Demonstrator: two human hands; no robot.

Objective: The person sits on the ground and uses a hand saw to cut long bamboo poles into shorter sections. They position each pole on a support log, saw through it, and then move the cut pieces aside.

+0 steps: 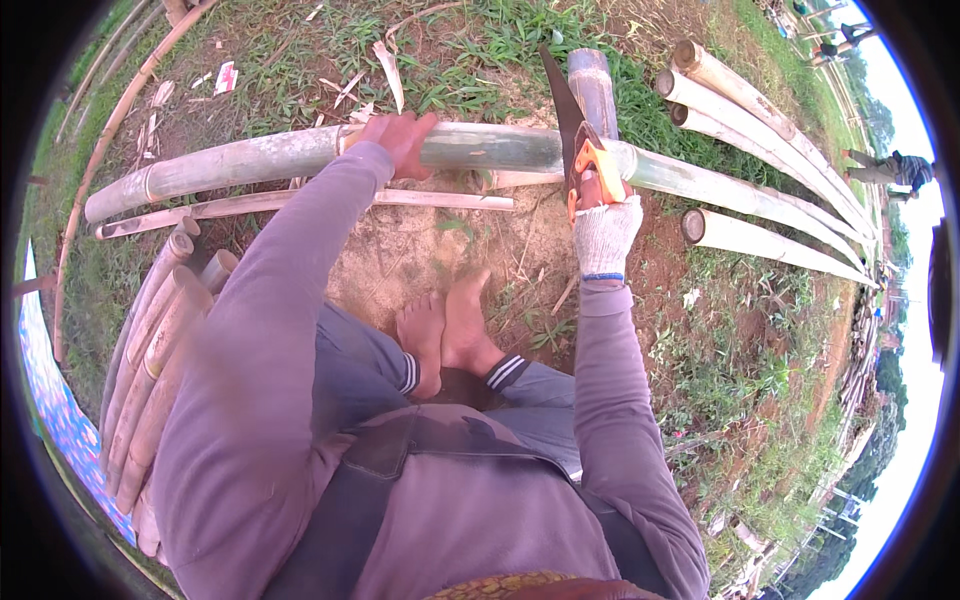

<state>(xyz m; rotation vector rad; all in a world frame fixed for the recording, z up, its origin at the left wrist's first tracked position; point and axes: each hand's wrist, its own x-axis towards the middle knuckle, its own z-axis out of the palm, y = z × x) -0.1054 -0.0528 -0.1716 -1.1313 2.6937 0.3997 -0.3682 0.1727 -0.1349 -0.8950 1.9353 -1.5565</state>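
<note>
A long, thick green bamboo pole [490, 147] lies crosswise in front of me. My left hand [402, 142], bare, is closed over the top of it, left of the middle. In a white knitted glove, my right hand [607, 215] grips the orange handle of a handsaw [565, 100]. Its dark blade points away from me and crosses the pole near a joint; whether the teeth are in the bamboo I cannot tell. Beneath the pole, close to the blade, the end of a short upright-looking bamboo piece [594, 85] sticks out on the far side.
Several cut bamboo poles [760, 120] lie at the right, and another stack [150, 350] is at the left. A thin bamboo strip [440, 199] runs on the near side of the pole. My bare feet [450, 330] rest on sawdust-strewn ground. A person [905, 172] stands far right.
</note>
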